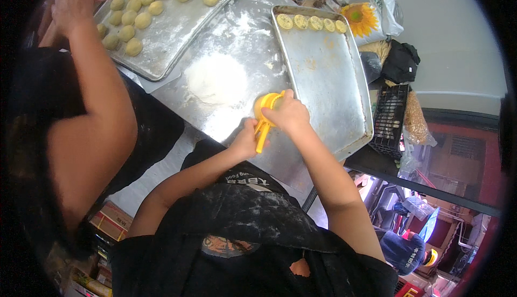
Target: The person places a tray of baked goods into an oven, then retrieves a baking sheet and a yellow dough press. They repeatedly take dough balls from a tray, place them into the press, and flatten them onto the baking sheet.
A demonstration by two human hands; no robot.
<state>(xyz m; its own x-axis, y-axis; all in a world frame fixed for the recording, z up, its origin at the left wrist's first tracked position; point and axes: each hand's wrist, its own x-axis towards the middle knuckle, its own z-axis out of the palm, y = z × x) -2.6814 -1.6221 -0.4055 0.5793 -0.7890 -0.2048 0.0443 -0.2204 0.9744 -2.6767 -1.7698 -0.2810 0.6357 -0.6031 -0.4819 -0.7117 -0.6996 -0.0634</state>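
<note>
A yellow plastic pastry mould (264, 115) is held between my two hands over the metal table. My left hand (243, 141) is closed around its handle. My right hand (288, 113) grips its round head, with the thumb on top. What is inside the mould is hidden. Just left of it a mound of white flour (217, 78) lies on the table. To the right, a metal baking tray (323, 79) carries a row of several pressed round pastries (315, 23) along its far edge.
At the upper left a floured tray (169, 40) holds many dough balls (143, 20). A co-worker's arm (95, 67) reaches beside it. Bags and a black plastic crate (389, 115) stand right of the baking tray. Another person (404, 250) is at the lower right.
</note>
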